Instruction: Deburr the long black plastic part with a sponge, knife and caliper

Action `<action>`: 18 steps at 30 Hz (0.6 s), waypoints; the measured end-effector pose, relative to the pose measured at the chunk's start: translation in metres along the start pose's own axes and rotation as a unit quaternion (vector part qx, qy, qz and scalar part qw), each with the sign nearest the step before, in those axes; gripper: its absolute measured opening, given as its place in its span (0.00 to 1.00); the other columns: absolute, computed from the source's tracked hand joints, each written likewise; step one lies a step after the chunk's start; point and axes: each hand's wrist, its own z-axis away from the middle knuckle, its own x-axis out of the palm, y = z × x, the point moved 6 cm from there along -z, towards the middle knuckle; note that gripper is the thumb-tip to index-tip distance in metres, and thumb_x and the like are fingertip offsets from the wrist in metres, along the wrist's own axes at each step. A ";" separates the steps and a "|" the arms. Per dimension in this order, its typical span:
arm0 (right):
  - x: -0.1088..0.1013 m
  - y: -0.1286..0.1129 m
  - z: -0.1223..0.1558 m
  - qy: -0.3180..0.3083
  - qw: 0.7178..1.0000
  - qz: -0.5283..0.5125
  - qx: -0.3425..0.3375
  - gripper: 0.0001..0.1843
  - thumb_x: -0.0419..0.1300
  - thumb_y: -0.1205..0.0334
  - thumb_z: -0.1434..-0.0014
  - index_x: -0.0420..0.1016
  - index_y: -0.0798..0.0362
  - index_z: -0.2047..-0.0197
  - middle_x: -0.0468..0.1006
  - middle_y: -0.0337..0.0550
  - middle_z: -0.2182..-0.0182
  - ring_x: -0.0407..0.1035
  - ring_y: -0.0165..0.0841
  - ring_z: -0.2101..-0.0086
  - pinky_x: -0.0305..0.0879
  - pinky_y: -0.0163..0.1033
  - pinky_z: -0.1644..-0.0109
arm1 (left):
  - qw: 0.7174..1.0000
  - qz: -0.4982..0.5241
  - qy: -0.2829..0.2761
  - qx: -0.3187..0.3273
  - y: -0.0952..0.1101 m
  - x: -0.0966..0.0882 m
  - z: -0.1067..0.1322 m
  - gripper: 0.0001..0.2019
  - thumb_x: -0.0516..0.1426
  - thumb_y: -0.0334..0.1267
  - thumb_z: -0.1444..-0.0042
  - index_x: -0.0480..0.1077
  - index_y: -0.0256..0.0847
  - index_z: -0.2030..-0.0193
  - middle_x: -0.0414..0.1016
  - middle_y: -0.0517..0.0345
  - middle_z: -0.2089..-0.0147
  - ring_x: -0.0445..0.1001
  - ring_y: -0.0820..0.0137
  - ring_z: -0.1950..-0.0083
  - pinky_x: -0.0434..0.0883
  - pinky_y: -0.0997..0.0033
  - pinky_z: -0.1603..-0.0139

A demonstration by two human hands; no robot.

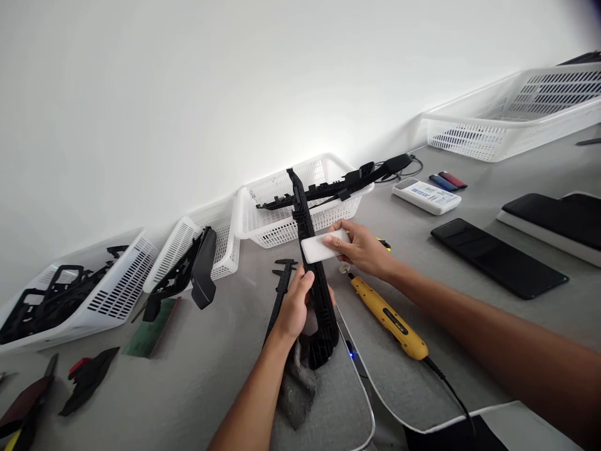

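Observation:
My left hand (295, 304) is wrapped round the lower half of a long black plastic part (310, 263) and holds it upright, tilted away from me over the grey table. My right hand (359, 247) grips a small white block (322, 246) and presses it against the black part's right side, near its middle. A grey cloth (298, 382) lies under the part's lower end. A black caliper (282, 285) lies just left of my left hand.
A yellow corded tool (389, 319) lies right of the part. White baskets (263, 219) with black parts line the wall, with a large one (507, 125) at the far right. A white box (427, 195), dark phone (498, 257) and black tray (558, 216) lie at right.

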 end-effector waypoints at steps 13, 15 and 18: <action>0.002 -0.014 0.006 0.045 0.992 0.100 -0.061 0.25 0.61 0.35 0.35 0.70 0.50 0.59 0.72 0.36 0.72 0.63 0.32 0.73 0.58 0.37 0.69 | 0.999 -0.013 0.017 -0.028 -0.001 -0.002 0.002 0.18 0.61 0.53 0.38 0.68 0.41 0.52 0.78 0.59 0.74 0.73 0.68 0.76 0.70 0.70 0.71; 0.007 -0.016 0.006 0.010 0.987 0.138 -0.086 0.23 0.61 0.37 0.34 0.71 0.50 0.60 0.73 0.37 0.70 0.65 0.33 0.70 0.59 0.37 0.66 | 0.999 -0.021 0.029 -0.028 0.000 -0.002 0.002 0.17 0.61 0.52 0.38 0.68 0.40 0.55 0.78 0.59 0.75 0.73 0.69 0.76 0.70 0.70 0.71; 0.005 -0.014 0.008 0.021 0.985 0.155 -0.079 0.23 0.60 0.37 0.33 0.71 0.50 0.61 0.73 0.37 0.71 0.65 0.34 0.70 0.59 0.38 0.66 | 0.999 -0.034 0.024 -0.025 0.003 -0.002 0.002 0.14 0.59 0.49 0.37 0.68 0.41 0.56 0.78 0.59 0.74 0.72 0.69 0.77 0.70 0.70 0.72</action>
